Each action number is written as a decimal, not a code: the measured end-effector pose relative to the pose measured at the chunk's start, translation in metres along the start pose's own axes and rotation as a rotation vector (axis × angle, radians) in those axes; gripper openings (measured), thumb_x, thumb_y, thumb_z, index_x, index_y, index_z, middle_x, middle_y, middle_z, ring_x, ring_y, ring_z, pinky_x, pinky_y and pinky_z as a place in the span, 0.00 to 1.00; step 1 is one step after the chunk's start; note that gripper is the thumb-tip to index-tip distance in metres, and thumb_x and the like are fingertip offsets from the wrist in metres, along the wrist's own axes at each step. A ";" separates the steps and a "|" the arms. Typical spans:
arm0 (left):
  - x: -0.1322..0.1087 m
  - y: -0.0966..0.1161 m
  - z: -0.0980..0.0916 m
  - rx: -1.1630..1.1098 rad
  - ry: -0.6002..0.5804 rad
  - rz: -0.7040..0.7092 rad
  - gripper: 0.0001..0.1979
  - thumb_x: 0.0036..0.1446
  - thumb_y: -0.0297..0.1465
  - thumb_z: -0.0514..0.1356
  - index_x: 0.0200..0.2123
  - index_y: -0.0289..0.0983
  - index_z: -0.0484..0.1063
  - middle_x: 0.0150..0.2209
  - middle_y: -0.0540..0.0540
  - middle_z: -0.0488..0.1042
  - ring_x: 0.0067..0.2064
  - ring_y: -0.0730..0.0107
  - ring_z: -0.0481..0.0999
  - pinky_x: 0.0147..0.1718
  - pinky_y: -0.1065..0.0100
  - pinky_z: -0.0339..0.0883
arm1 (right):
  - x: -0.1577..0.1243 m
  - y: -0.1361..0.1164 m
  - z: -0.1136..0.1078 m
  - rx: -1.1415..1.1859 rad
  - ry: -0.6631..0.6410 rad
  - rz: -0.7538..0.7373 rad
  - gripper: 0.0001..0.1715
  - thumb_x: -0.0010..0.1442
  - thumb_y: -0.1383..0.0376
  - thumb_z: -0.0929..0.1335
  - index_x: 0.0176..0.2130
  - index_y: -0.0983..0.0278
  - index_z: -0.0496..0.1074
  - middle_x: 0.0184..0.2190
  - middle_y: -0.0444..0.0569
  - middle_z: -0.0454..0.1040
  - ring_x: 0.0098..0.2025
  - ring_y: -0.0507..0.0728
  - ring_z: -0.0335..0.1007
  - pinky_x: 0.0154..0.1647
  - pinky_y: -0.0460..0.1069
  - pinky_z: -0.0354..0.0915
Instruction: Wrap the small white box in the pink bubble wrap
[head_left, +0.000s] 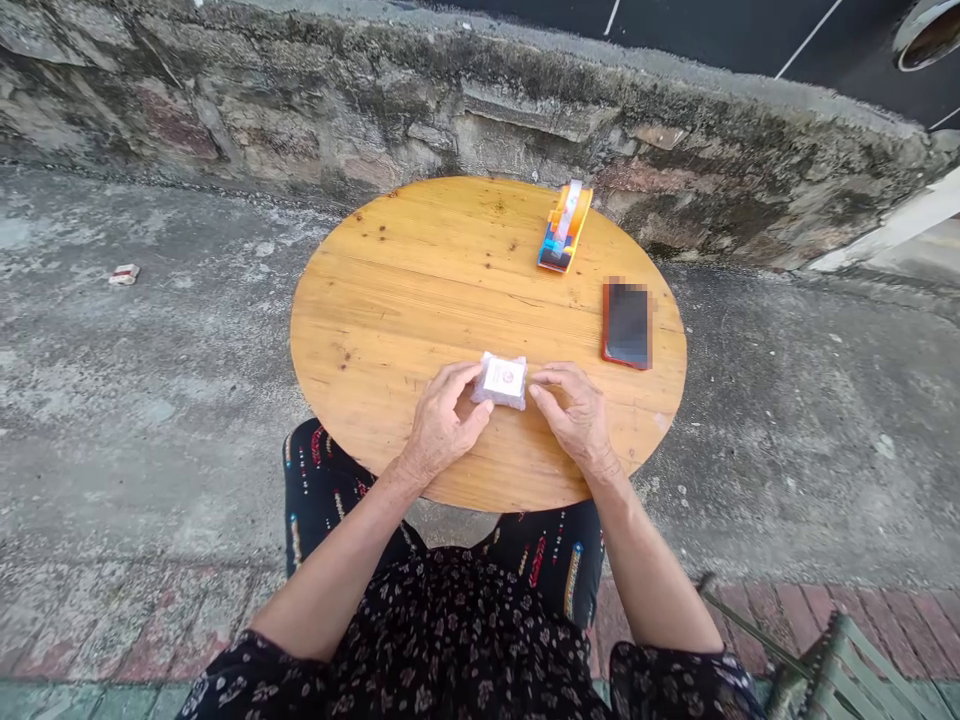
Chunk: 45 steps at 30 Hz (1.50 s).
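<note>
A small packet [504, 378] lies on the round wooden table. It looks like clear, crinkly plastic wrap around something with a white label bearing a small reddish mark; what is inside cannot be made out. My left hand [447, 420] has it by its left side, the index finger at the upper corner and the thumb at the lower edge. Just off the packet's right edge is my right hand [574, 412], its fingers curved and its thumb apart from them, holding nothing.
The wooden table [420, 270] stands before a stone wall [337, 110]. Toward its far edge is an orange and blue tape dispenser [564, 228] with a roll in it. A phone in a red case [627, 325] lies at right. A green chair [862, 665] is at lower right.
</note>
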<state>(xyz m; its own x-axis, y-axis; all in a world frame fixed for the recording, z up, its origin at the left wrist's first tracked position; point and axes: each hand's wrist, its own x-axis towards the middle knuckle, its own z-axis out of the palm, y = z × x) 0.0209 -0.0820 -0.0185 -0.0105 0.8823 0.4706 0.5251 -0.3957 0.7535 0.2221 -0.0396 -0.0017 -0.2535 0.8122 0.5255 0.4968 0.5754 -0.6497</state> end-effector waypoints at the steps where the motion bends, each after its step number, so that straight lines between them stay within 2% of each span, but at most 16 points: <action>1: 0.000 0.000 0.000 -0.002 -0.006 0.006 0.20 0.56 0.28 0.60 0.53 0.37 0.69 0.52 0.40 0.73 0.53 0.59 0.73 0.54 0.55 0.68 | 0.003 -0.001 0.000 -0.022 -0.013 -0.024 0.04 0.61 0.63 0.69 0.39 0.57 0.75 0.42 0.49 0.77 0.46 0.59 0.73 0.50 0.58 0.65; 10: 0.001 0.001 -0.002 -0.001 -0.036 0.001 0.20 0.57 0.28 0.59 0.54 0.38 0.69 0.53 0.40 0.72 0.54 0.57 0.72 0.54 0.54 0.67 | 0.031 -0.006 0.003 -0.232 -0.181 -0.163 0.08 0.61 0.62 0.70 0.42 0.57 0.75 0.46 0.49 0.76 0.47 0.61 0.72 0.49 0.58 0.60; 16: 0.000 0.000 -0.002 0.006 -0.053 -0.006 0.22 0.57 0.27 0.59 0.56 0.37 0.68 0.53 0.39 0.71 0.55 0.57 0.71 0.55 0.53 0.66 | 0.038 -0.010 0.005 -0.277 -0.187 -0.222 0.07 0.61 0.62 0.71 0.41 0.58 0.76 0.45 0.49 0.77 0.45 0.61 0.73 0.47 0.57 0.59; 24: -0.001 -0.001 -0.001 0.002 -0.038 -0.002 0.22 0.56 0.28 0.59 0.56 0.38 0.68 0.53 0.39 0.71 0.55 0.57 0.71 0.55 0.53 0.66 | 0.041 -0.003 0.011 -0.297 -0.164 -0.255 0.05 0.63 0.64 0.68 0.35 0.59 0.75 0.43 0.49 0.79 0.43 0.59 0.73 0.48 0.58 0.58; 33: -0.002 -0.002 -0.001 0.004 -0.030 -0.004 0.21 0.56 0.28 0.59 0.55 0.39 0.69 0.53 0.39 0.71 0.55 0.56 0.71 0.54 0.53 0.67 | 0.044 -0.005 0.012 -0.169 -0.163 -0.123 0.06 0.64 0.65 0.65 0.34 0.59 0.70 0.43 0.49 0.79 0.46 0.60 0.74 0.50 0.57 0.59; 39: -0.002 -0.001 -0.001 0.001 -0.032 -0.013 0.22 0.56 0.27 0.59 0.55 0.38 0.69 0.54 0.39 0.71 0.55 0.56 0.71 0.55 0.53 0.67 | 0.041 -0.005 0.005 -0.142 -0.181 -0.157 0.03 0.63 0.63 0.68 0.38 0.58 0.73 0.46 0.49 0.78 0.49 0.60 0.74 0.50 0.57 0.60; 45: -0.003 -0.002 -0.001 0.004 -0.034 -0.012 0.21 0.57 0.28 0.58 0.55 0.39 0.68 0.54 0.39 0.70 0.56 0.55 0.71 0.55 0.52 0.67 | 0.037 -0.004 0.003 -0.208 -0.218 -0.204 0.05 0.62 0.61 0.70 0.40 0.57 0.76 0.48 0.49 0.77 0.49 0.60 0.74 0.51 0.58 0.61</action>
<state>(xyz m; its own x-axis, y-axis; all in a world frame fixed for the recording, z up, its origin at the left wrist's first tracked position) 0.0193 -0.0835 -0.0211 0.0120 0.8949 0.4460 0.5287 -0.3843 0.7568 0.2081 -0.0111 0.0184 -0.5245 0.6970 0.4889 0.5702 0.7140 -0.4063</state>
